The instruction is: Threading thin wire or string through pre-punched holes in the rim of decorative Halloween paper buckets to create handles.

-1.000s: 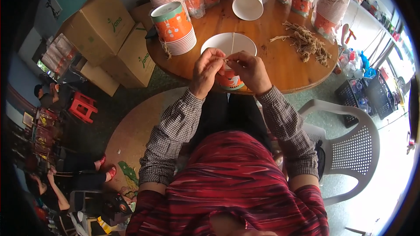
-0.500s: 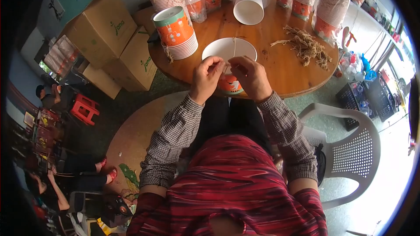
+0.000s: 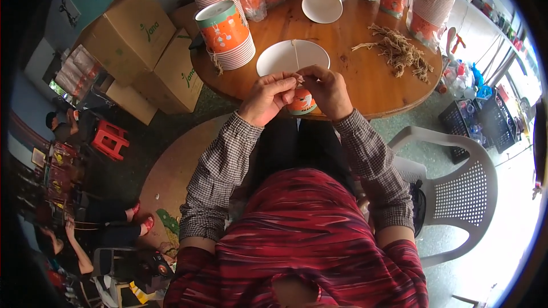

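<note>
A paper bucket (image 3: 271, 57) with a white inside and an orange printed wall stands at the table's near edge. A thin cord (image 3: 295, 56) runs from its far rim across the opening toward my fingers. Over the near rim, my left hand (image 3: 267, 98) and my right hand (image 3: 330, 94) meet fingertip to fingertip. Both are closed in a pinch on the cord, whose end is mostly hidden between the fingers. To the left stands a stack of orange and green paper buckets (image 3: 225, 33), a bit of twine hanging at its side.
A heap of tan twine (image 3: 399, 51) lies on the right of the round wooden table (image 3: 342, 80). Bagged bucket stacks (image 3: 431, 8) line the back, near a tipped white bucket (image 3: 322, 3). Cardboard boxes (image 3: 134, 34) stand left; a plastic chair (image 3: 465, 194) is at right.
My left hand has turned, its fingers now curled more and pressed against the right fingertips. The view has shifted slightly, and the bucket sits a little farther left and up in it.
</note>
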Motion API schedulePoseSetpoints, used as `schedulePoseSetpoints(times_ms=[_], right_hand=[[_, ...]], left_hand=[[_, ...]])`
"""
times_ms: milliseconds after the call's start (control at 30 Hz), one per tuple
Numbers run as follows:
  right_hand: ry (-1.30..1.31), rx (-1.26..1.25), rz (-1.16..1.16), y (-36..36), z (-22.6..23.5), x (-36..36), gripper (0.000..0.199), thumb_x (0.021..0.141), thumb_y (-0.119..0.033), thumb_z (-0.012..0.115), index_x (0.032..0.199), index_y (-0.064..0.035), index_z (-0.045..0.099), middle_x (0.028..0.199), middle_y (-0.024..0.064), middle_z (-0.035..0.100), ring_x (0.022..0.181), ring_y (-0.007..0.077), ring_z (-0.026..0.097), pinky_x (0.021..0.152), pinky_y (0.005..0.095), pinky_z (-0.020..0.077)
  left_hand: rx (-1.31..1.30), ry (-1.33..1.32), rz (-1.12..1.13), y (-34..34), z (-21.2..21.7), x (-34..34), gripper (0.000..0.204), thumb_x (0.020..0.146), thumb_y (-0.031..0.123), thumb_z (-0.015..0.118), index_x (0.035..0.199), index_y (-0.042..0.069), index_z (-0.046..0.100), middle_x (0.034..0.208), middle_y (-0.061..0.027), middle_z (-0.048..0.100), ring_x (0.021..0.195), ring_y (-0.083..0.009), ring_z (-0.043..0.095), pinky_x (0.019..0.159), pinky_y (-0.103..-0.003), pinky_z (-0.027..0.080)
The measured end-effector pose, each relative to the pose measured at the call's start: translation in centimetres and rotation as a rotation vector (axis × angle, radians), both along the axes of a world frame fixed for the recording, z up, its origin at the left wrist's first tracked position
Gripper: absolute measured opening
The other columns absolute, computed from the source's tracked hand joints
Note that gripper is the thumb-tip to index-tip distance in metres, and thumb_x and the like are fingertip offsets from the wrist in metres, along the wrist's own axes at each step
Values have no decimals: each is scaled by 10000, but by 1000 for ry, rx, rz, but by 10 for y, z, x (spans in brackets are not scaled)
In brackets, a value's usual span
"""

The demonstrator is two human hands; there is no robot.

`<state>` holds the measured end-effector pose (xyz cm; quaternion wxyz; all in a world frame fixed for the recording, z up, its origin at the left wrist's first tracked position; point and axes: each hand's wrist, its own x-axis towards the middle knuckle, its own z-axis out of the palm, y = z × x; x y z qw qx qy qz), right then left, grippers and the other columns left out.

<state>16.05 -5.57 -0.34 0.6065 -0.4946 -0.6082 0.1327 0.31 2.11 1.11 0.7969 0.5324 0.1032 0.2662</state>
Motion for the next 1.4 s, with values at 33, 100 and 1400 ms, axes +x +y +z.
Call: schedulePoseSetpoints(times_ms=[33,100,1400], right_hand=[[42,-10,30,-1,-1,1,145,824,-39,604,963,-8,635,859,109,663,773,192,650,698,293,515],[43,29,35,-5,3,-1,162,820,-30,613,980,-12,629,869,96,660,780,178,644,697,291,515],[26,-81,345,11,31,15,83,892,-55,556,945,3,584,895,53,639,739,92,579,629,226,484]], left_hand=[[-34,-17,25,-4,2,2,155,903,107,545,976,-5,623,750,8,550,638,-68,480,621,-214,418],[-69,-36,53,-6,3,4,149,891,86,552,962,-18,632,713,1,546,631,-79,485,639,-225,439],[60,14,230,-3,-4,-10,152,867,88,597,977,-9,635,853,-3,640,512,-3,369,460,-162,276]])
